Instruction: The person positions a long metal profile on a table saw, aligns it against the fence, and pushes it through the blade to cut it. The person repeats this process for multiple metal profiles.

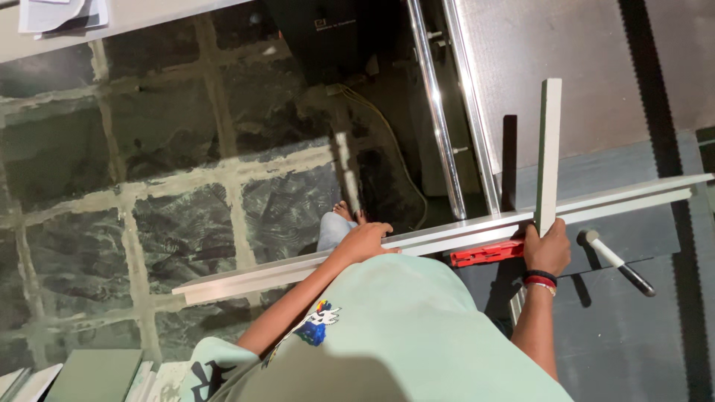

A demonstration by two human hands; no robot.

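gripping a long pale strip (439, 242), left hand (365, 242) closed on it, right hand (547, 249) clutching an upright strip (550, 149)

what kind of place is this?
Probably a carpentry or panel-cutting workshop: long pale strips lie across a grey saw table with steel guide rails, and a hammer lies on it.

place: workshop, joinery or metal-profile type
bench: dark worktop (618, 327) with steel rails (436, 112)
stock: long pale profile (447, 238), offcuts (97, 376) stacked on floor
tools: hammer (617, 260), red clamp (488, 253)
floor: rough stone slabs (171, 149), loose cable (391, 141)
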